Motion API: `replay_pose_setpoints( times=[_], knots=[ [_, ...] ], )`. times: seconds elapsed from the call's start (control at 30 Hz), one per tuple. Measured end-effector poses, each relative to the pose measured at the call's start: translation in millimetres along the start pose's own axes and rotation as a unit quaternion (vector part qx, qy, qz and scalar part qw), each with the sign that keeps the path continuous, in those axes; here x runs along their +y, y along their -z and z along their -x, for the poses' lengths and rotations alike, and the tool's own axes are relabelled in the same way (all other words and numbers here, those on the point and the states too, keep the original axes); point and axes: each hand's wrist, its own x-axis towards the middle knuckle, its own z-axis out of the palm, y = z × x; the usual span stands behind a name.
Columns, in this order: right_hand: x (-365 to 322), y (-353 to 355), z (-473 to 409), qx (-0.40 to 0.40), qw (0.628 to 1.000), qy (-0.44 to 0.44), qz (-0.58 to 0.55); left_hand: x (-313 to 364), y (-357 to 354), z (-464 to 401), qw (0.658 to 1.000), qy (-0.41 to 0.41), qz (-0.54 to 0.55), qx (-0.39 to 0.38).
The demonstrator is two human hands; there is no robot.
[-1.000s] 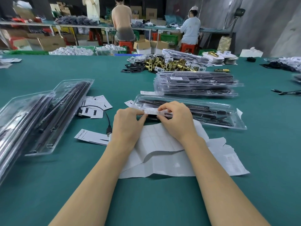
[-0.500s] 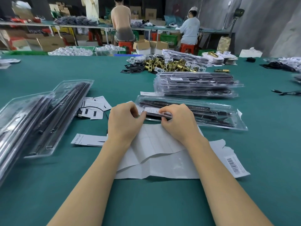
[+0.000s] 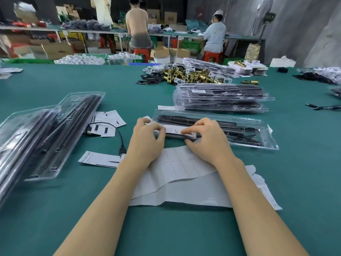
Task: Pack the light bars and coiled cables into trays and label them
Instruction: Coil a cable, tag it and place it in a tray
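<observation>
A closed clear tray (image 3: 254, 133) with dark light bars and a cable inside lies across the green table in front of me. A white label (image 3: 174, 129) lies on its near left end. My left hand (image 3: 147, 141) pinches the label's left end with curled fingers. My right hand (image 3: 208, 139) presses its right end down with bent fingertips. Under my wrists lie white label backing sheets (image 3: 184, 183). A stack of closed, filled trays (image 3: 221, 98) sits just behind. At the left, open trays holding light bars (image 3: 55, 133) lie at an angle.
A loose black USB cable (image 3: 118, 137) and printed cards (image 3: 108, 121) lie left of my hands. Brass hardware (image 3: 190, 75) is piled at the back, more cables (image 3: 323, 107) at the right. Three people work at benches beyond the table.
My hands have moved forward from the backing sheet onto the tray's left end, and the label is now laid flat on the lid between my fingers.
</observation>
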Motion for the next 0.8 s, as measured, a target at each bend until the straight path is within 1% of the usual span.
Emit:
replay_pose_setpoints(
  times=[0.07, 0.13, 0.23, 0.3, 0.37, 0.4, 0.5, 0.6, 0.67, 0.7, 0.8],
  knots=[
    [5.2, 4.6, -0.2, 0.005, 1.0, -0.028, -0.007, 0.8, -0.3, -2.9, 1.0, 0.001, -0.01, -0.006],
    [7.2, 6.2, -0.1, 0.005, 0.999, -0.041, -0.02, 3.8, 0.4, -7.9, 1.0, 0.025, 0.001, -0.006],
    [8.5, 4.3, 3.0, 0.008, 0.998, -0.053, -0.033, 9.2, 2.4, -22.4, 0.995, 0.101, -0.016, -0.014],
    [10.7, 3.6, 4.3, 0.014, 0.997, -0.059, -0.047, 13.3, 8.0, -35.5, 0.984, 0.168, -0.041, -0.044],
    [13.3, 3.6, 3.9, 0.011, 0.997, -0.063, -0.052, 16.4, 14.9, -46.9, 0.974, 0.205, -0.052, -0.075],
    [14.8, 3.9, 3.8, 0.007, 0.997, -0.063, -0.051, 17.8, 18.2, -50.5, 0.971, 0.218, -0.039, -0.087],
    [17.6, 4.5, 4.8, 0.007, 0.998, -0.044, -0.054, 15.8, 23.4, -53.1, 0.958, 0.259, 0.056, -0.114],
    [16.4, 7.1, 9.2, 0.022, 0.999, -0.001, -0.042, 3.9, 23.0, -45.9, 0.951, 0.256, 0.144, -0.096],
    [15.4, 7.5, 11.0, 0.036, 0.998, 0.02, -0.044, -2.7, 24.4, -42.1, 0.935, 0.257, 0.228, -0.092],
    [15.7, 7.6, 11.6, 0.041, 0.998, 0.025, -0.048, -4.5, 25.3, -41.9, 0.93, 0.256, 0.247, -0.095],
    [16.0, 6.2, 14.0, 0.041, 0.997, 0.028, -0.065, -5.9, 28.6, -45.2, 0.926, 0.269, 0.243, -0.104]
  ],
)
